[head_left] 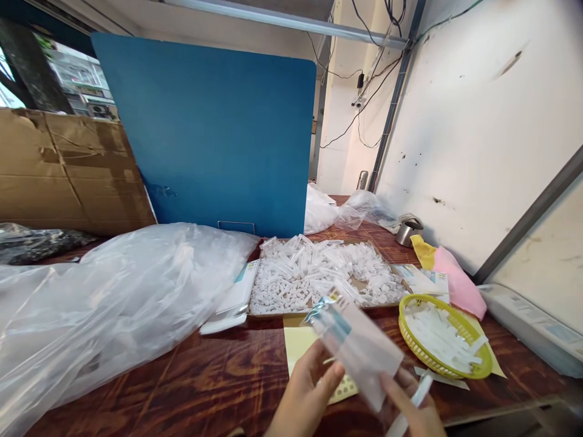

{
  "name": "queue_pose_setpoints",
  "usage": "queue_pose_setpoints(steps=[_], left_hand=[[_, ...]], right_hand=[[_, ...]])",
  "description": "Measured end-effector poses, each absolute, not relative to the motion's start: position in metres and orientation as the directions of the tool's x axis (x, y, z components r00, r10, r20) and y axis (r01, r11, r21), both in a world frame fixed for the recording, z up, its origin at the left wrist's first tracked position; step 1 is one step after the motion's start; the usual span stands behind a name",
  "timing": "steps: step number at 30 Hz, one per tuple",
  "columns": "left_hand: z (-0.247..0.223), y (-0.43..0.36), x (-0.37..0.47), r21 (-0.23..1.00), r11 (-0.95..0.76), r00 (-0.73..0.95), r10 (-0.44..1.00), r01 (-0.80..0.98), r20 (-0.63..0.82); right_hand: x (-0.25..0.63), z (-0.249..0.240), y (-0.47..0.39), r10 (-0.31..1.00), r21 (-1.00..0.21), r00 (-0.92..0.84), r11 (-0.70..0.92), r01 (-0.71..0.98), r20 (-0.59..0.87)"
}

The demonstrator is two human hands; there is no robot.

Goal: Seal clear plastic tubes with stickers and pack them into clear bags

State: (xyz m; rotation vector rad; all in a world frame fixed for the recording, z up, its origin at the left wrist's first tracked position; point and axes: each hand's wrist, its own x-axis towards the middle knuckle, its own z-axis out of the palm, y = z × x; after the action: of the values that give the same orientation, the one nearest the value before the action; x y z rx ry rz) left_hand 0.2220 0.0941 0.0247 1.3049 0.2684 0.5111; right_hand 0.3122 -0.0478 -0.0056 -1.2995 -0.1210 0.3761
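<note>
Packet [364,343] above the near tabletop [204,379] — right hand [412,403] closed on its near-right edge, left hand [312,385] loosely curled beside it, grip unclear — with open room left, basket [410,346] right

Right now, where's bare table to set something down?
The widest bare patch of table runs between the big plastic bag and the yellow sheet by the left hand. A smaller one lies between the yellow basket and white box. Around the tray heaped with white pieces, it's crowded.
</note>
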Motion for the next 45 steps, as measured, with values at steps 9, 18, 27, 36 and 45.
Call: queue_pose_setpoints(steps=[9, 18, 27, 36, 45], left_hand=[[0.030, 0.247, 0.296, 0.617, -0.773, 0.757, 0.490, 0.148, 0.432], [0.027, 0.265, 0.300, 0.611, -0.782, 0.720, 0.494, 0.123, 0.487], [0.025, 0.243, 0.253, 0.884, -0.466, 0.616, 0.687, -0.034, 0.386], [0.009, 0.241, 0.226, 0.981, -0.158, 0.780, 0.598, -0.110, 0.184], [0.009, 0.236, 0.218, 0.825, -0.559, 0.759, 0.572, 0.085, 0.309]], right_hand=[[0.461, 0.076, -0.059, 0.050, -0.818, 0.992, 0.561, -0.127, -0.120], [0.392, 0.046, -0.023, 0.470, -0.930, 0.880, 0.288, -0.228, -0.071], [0.394, 0.032, 0.088, 0.795, -0.639, 0.521, -0.232, 0.733, 0.309], [0.408, 0.020, 0.103, 0.918, -0.425, 0.325, -0.207, 0.881, 0.227], [0.382, 0.027, 0.103, 0.752, -0.694, 0.437, 0.037, 0.719, 0.493]])
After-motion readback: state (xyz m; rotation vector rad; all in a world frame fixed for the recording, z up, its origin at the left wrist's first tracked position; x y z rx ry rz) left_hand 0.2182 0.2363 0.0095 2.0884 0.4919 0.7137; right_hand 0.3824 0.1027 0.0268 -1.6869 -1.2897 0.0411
